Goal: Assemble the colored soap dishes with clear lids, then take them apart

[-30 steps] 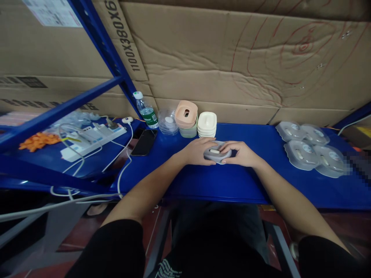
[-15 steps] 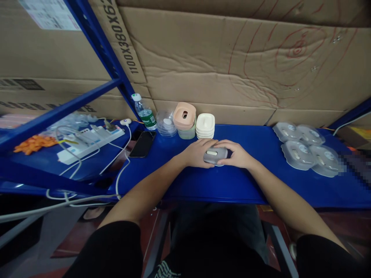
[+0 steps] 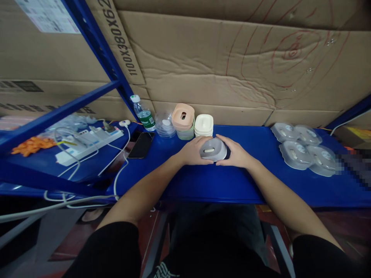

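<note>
A small translucent grey lidded container [image 3: 213,152] with a pale oblong piece on its lid stands between my hands, just above or on the blue tabletop. My left hand [image 3: 193,151] curves around its left side, fingers behind and thumb along the front. On the other side, my right hand [image 3: 236,152] grips the edge with fingertips and thumb, leaving a dark gap by the palm. Right behind the hands is a stack of cream square lids [image 3: 204,124]. Beside that sit stacked peach square lids [image 3: 183,116] over a pale green container [image 3: 186,134].
Several similar translucent containers [image 3: 295,154] are grouped at the right. Clear round plastic pieces [image 3: 165,125], a water bottle [image 3: 144,113] and a phone [image 3: 142,145] lie to the left. Beyond a blue post are a power strip [image 3: 89,146], cables and orange pieces [image 3: 33,146]. Cardboard [image 3: 197,58] walls the back.
My fingers and thumbs have moved off the lid's top to the container's sides, so more of the lid shows. The view has shifted slightly.
</note>
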`<action>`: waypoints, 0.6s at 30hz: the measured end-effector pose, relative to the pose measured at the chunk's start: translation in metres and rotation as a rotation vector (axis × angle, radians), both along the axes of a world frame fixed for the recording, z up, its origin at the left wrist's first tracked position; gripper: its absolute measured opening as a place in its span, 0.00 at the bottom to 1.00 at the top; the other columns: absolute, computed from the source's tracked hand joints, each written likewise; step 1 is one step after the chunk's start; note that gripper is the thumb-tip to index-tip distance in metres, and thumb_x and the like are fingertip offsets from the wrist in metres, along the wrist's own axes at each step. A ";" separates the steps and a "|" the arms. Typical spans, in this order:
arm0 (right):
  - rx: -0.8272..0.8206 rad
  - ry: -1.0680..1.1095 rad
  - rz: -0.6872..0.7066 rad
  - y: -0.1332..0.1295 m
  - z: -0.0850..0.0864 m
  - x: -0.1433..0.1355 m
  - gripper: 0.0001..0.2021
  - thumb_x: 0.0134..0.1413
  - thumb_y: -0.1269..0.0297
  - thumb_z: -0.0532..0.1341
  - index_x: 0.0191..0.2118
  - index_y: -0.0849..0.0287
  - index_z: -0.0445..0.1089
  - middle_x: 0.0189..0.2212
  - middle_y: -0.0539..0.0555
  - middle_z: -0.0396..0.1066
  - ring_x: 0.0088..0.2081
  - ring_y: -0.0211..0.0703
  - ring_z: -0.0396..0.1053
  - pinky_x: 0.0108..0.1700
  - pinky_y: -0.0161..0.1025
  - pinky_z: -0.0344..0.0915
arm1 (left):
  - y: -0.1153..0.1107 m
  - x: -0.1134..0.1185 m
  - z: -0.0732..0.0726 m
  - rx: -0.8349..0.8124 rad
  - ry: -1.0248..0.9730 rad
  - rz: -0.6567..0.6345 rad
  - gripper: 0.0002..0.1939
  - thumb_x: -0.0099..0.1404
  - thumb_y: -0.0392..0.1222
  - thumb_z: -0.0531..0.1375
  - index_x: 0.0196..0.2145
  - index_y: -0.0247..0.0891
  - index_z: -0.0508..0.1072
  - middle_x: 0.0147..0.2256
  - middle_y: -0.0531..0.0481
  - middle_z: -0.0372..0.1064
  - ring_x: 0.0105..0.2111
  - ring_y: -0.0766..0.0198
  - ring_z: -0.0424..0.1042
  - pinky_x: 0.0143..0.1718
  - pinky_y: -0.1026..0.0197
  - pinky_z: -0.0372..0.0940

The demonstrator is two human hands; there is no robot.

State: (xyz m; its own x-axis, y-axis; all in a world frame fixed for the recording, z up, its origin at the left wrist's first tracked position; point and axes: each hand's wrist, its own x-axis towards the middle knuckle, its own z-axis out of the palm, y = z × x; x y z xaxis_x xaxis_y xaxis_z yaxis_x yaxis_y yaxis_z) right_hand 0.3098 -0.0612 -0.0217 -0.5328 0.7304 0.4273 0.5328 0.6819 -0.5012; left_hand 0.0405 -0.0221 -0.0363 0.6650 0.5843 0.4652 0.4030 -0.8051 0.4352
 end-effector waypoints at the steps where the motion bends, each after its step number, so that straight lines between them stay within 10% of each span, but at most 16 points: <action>1: 0.003 -0.004 -0.002 -0.001 0.000 0.001 0.61 0.43 0.40 0.78 0.79 0.45 0.47 0.73 0.60 0.60 0.70 0.73 0.62 0.69 0.69 0.63 | 0.001 -0.001 0.000 -0.013 -0.008 -0.009 0.52 0.56 0.66 0.72 0.70 0.43 0.62 0.66 0.35 0.66 0.66 0.39 0.68 0.66 0.35 0.65; 11: 0.087 0.055 -0.083 -0.003 0.006 0.011 0.55 0.45 0.38 0.76 0.76 0.48 0.55 0.68 0.62 0.69 0.66 0.67 0.69 0.67 0.64 0.67 | 0.016 -0.014 0.000 0.075 -0.219 0.029 0.53 0.59 0.76 0.65 0.71 0.42 0.59 0.65 0.32 0.66 0.65 0.38 0.69 0.64 0.36 0.67; 18: 0.113 0.110 -0.190 0.002 0.007 0.020 0.27 0.64 0.33 0.58 0.35 0.53 0.78 0.31 0.54 0.79 0.34 0.48 0.77 0.39 0.45 0.73 | 0.030 -0.028 -0.006 0.306 -0.449 0.188 0.58 0.59 0.78 0.62 0.74 0.41 0.50 0.67 0.30 0.60 0.68 0.37 0.64 0.64 0.39 0.66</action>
State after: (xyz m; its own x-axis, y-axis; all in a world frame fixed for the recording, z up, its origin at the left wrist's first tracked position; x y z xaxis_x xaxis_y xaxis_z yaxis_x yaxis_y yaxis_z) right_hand 0.3295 -0.0596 -0.0144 -0.3363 0.7575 0.5596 0.6033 0.6295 -0.4896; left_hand 0.0122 0.0075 -0.0422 0.2607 0.4681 0.8444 0.3808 -0.8536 0.3556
